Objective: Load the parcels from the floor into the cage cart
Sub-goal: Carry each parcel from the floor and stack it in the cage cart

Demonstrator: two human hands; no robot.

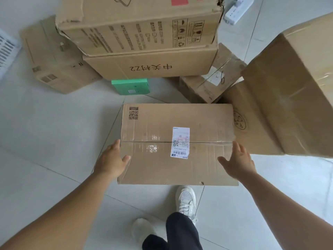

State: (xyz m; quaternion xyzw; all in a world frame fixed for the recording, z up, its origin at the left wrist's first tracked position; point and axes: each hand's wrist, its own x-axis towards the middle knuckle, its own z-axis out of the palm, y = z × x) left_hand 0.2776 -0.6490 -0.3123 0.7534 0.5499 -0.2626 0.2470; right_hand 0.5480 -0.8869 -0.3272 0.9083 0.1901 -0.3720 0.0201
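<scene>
The left hand [112,162] lies against the left edge of the flat cardboard box [178,143], thumb resting on the top face and fingers reaching down the side, spread and fairly straight rather than curled tight. The right hand [237,160] mirrors it at the right edge, wide open with thumb pointing inward over the top; whether its palm already touches the cardboard I cannot tell. Neither hand clenches anything.

The box sits on the tiled floor [54,132] just ahead of a white shoe [186,199], its taped seam and shipping label [180,141] facing up. It looks stiff though creased, probably light for its breadth, and the glossy tape could be slick, so gripping low on both short sides seems wisest.

Beyond it lie a green packet [130,86], a stack of bigger boxes [144,42] and a large carton [292,94] at right. No cage cart is in view.
</scene>
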